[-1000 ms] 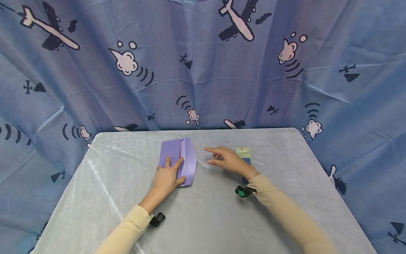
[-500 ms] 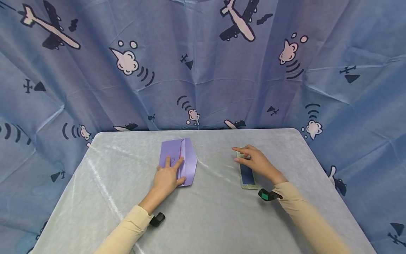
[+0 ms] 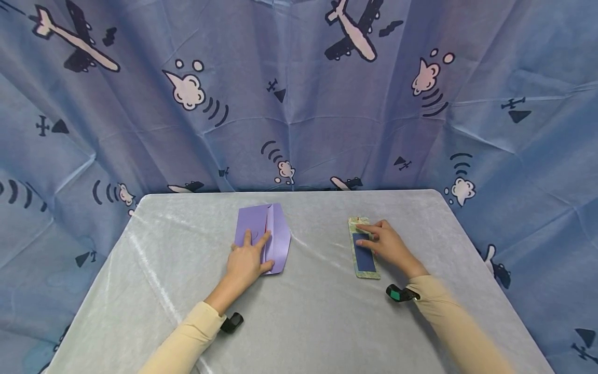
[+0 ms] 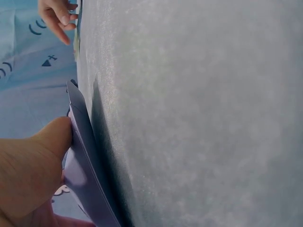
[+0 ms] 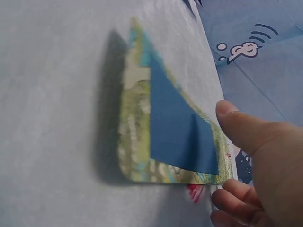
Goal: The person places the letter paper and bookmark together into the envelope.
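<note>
A purple paper envelope [image 3: 280, 234] lies left of the middle of the table, its flap folded out to the right. My left hand [image 3: 244, 264] rests on it with spread fingers, the thumb near the lower edge of the opening. In the left wrist view, the thumb presses the envelope [image 4: 90, 175] from above. Further right lies a bookmark [image 3: 364, 257], dark blue with a yellow-green patterned border. Over its upper part reaches my right hand [image 3: 392, 248], index finger and thumb extended and apart. The right wrist view has the thumb beside the bookmark's edge and a red tassel [image 5: 195, 193] under it.
A pale grey cloth covers the table [image 3: 308, 322]. Behind it hangs a blue curtain [image 3: 289, 124] printed with airplanes and clouds. Each wrist carries a small black camera, one at the left wrist [image 3: 231, 323] and one at the right [image 3: 401, 294].
My right hand has moved right, from between the envelope and the bookmark to over the bookmark's upper part. The left hand, envelope and bookmark have stayed in place.
</note>
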A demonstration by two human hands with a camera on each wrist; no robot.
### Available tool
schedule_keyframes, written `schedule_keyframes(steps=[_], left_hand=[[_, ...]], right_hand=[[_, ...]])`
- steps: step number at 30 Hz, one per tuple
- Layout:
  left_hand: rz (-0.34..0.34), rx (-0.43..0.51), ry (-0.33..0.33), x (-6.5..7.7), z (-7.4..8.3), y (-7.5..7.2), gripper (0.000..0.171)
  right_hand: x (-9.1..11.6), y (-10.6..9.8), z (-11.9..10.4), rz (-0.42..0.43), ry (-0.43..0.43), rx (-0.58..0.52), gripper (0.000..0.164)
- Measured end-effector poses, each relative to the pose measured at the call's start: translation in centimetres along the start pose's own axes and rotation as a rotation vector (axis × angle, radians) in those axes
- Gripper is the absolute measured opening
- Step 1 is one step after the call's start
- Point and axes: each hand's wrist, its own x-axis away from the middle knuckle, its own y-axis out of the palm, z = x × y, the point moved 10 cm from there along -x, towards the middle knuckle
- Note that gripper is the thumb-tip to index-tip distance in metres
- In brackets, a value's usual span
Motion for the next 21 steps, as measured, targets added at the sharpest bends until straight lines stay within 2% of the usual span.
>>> schedule_keyframes(steps=[5, 9, 21], left_hand=[[-0.037, 0.001, -0.008, 0.02, 0.09, 0.23, 0.078], [-0.052, -0.004, -0.013, 0.1, 0.03, 0.28, 0.078], [-0.034, -0.017, -0.006, 0.03, 0.2, 0.14, 0.078]], right_hand=[[0.13, 0.09, 0.28, 0.032, -0.02, 0.04, 0.056], [0.1, 0.48, 0.6, 0.024, -0.018, 0.074, 0.059], [-0.58, 0.78, 0.53, -0.015, -0.052, 0.103, 0.062]])
